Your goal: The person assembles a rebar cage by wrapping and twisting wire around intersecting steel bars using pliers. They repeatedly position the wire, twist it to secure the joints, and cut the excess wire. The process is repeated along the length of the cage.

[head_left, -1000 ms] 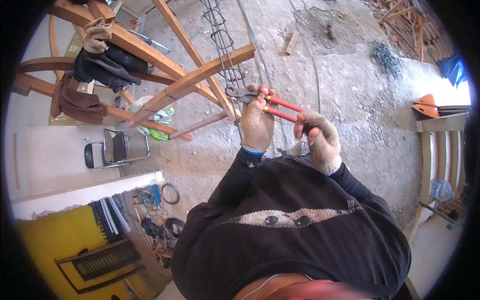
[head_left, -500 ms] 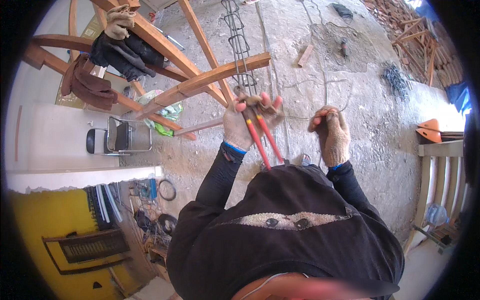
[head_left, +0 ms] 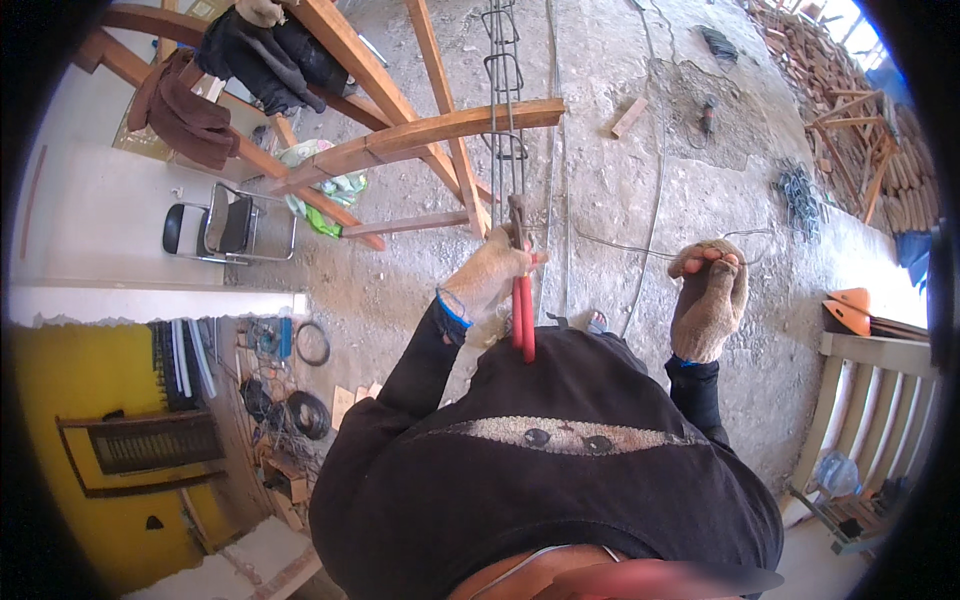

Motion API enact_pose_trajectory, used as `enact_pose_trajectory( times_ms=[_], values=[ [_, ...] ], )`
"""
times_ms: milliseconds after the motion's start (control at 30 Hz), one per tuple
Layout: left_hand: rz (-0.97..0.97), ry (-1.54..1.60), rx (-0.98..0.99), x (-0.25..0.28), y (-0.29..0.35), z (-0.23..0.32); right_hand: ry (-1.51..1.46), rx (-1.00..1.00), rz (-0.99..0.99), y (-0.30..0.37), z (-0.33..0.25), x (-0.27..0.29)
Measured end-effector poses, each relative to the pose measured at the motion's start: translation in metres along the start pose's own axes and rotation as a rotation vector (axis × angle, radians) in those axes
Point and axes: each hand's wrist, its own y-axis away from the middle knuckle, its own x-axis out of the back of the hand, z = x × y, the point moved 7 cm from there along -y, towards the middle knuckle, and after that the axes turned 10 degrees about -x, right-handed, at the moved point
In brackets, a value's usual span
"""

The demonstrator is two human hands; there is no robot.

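Observation:
My left hand (head_left: 488, 272), in a fingertip-baring knit glove, grips pincers (head_left: 524, 318) whose red handles lie close together. Their dark jaws point away from me, by the near end of a steel rebar cage (head_left: 504, 75). Whether the jaws touch the steel I cannot tell. Off to the right, my gloved right hand (head_left: 708, 308) is closed around thin tie wire (head_left: 625, 247). One stretch of the wire runs left toward the pincers and ends in the air short of them; another sticks out to the right of the fist.
A wooden trestle (head_left: 420, 132) stands at the left under the cage, with clothes (head_left: 185, 120) hung on it. Behind it is a folding chair (head_left: 232, 222). Long steel bars (head_left: 655, 190) lie on the rough floor. Tangled wire (head_left: 798, 200) and a railing (head_left: 868, 400) are at the right.
The pincers' handles have come together from spread apart. My right hand has moved right with the wire, which earlier reached across to my left hand and now ends short of it.

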Motion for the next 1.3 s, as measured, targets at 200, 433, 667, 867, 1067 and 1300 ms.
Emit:
enact_pose_trajectory(
  times_ms=[200,433,667,867,1067,1300],
  values=[
    [0.154,-0.271,-0.029,0.001,0.016,0.047,-0.145,-0.012,-0.084,-0.01,-0.007,-0.001],
    [0.252,0.212,-0.234,0.028,0.01,0.086,-0.155,0.177,0.177,-0.035,-0.052,0.05],
    [0.165,0.157,-0.157,0.004,-0.034,0.065,-0.112,-0.027,0.21,-0.023,-0.018,0.094],
    [0.351,-0.008,-0.47,-0.037,-0.116,0.073,-0.073,-0.075,0.378,0.001,0.0,0.136],
    [0.581,-0.591,-1.081,-0.032,-0.207,0.095,-0.043,-0.132,0.499,0.028,0.003,0.209],
    [0.921,-1.041,-0.873,0.022,-0.289,0.034,-0.046,-0.256,0.549,0.045,0.001,0.276]
  ],
)
